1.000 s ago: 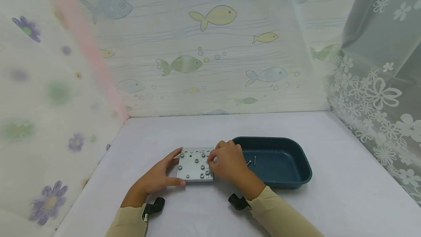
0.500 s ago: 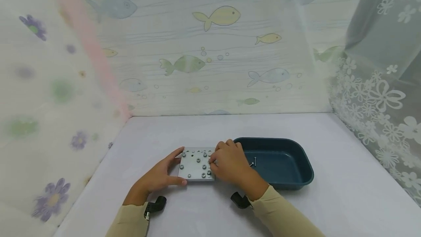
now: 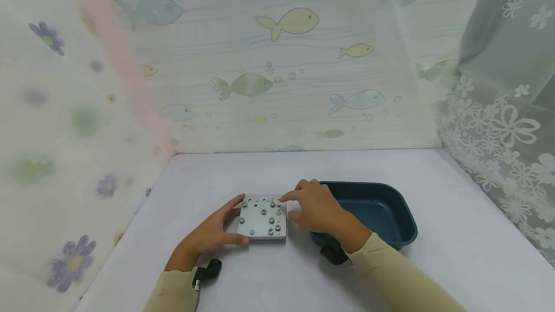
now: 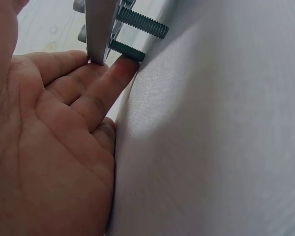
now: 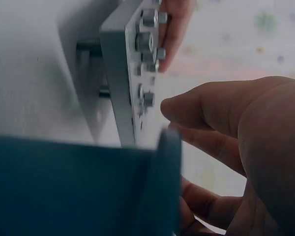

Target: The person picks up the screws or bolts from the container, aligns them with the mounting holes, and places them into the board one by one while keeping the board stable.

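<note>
A silvery metal plate [image 3: 256,223] studded with several socket-head bolts [image 3: 264,212] lies before me. My left hand [image 3: 210,230] grips its left side, thumb at the near corner and fingers at the far one. Threaded bolt shanks [image 4: 142,22] stick out under the plate in the left wrist view, one touching a finger. At the plate's right edge my right hand [image 3: 318,211] holds nothing visible. Its index finger reaches to the far right corner, while the thumb is apart from the plate. In the right wrist view a small bolt head [image 5: 149,99] stands near the thumb.
A dark blue tray [image 3: 381,213] stands to the right, partly behind my right hand and forearm. Its wall [image 5: 78,187] looms close in the right wrist view. White cloth [image 3: 277,283] covers the table, and a fish-patterned curtain [image 3: 282,110] hangs at the back.
My right hand has let go of a bolt at the plate's right side and shifted right, its index finger extended. The screws seen earlier in the tray are now hidden. The left hand keeps its grip.
</note>
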